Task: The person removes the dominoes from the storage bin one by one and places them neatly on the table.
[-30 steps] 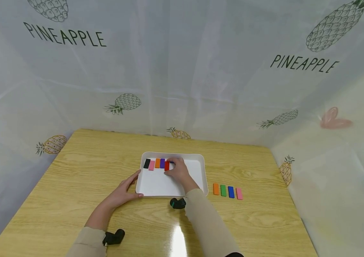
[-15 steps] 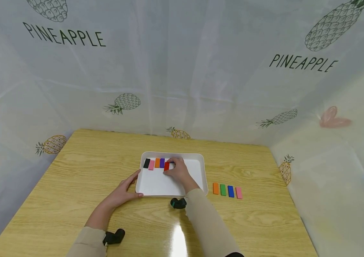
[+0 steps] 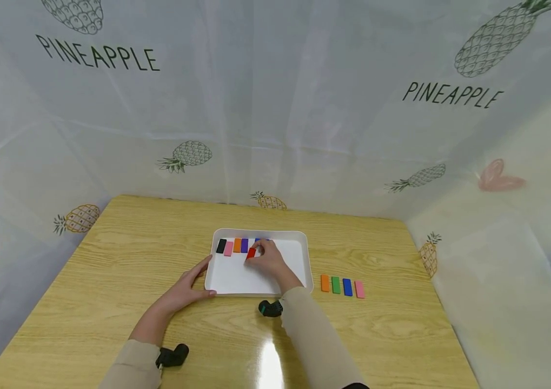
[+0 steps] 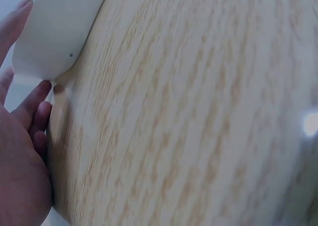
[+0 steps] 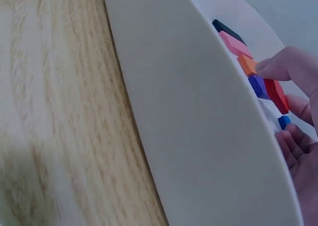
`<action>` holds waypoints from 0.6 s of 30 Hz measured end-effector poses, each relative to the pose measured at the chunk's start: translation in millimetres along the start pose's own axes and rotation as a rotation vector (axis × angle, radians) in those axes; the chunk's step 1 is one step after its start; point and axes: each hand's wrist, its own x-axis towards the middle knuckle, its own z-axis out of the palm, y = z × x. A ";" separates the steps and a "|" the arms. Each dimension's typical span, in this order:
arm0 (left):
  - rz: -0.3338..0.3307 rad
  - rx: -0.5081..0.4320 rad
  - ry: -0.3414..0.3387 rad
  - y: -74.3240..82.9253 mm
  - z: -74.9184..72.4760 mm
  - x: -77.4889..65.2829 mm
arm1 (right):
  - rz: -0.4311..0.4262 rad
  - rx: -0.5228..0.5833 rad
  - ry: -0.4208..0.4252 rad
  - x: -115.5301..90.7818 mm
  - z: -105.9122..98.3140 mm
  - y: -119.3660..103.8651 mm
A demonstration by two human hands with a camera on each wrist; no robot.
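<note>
Red block (image 5: 277,95) has tilted; backdrop (image 3: 275,108) twice reads "PINEAPPLE".

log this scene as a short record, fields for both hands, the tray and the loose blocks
left hand: touching the left end of the white tray
right hand: pinching the red block
in tray, left to right: black block, pink block, orange block, purple block; blue, partly hidden by the right hand
right of tray: another orange block, green block, another blue block, another pink block
surface: wood-grain table
backdrop: pineapple-print sheet
</note>
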 end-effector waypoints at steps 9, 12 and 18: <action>0.003 -0.004 -0.014 -4.3 0.0 2.0 | -0.023 0.093 -0.101 -11.2 -7.8 -0.9; 0.008 -0.010 -0.016 -4.5 0.1 2.8 | -0.044 0.129 -0.144 -16.3 -12.0 -2.5; 0.030 -0.051 -0.015 -2.4 -1.2 0.3 | -0.064 0.211 -0.226 -28.9 -21.9 -8.2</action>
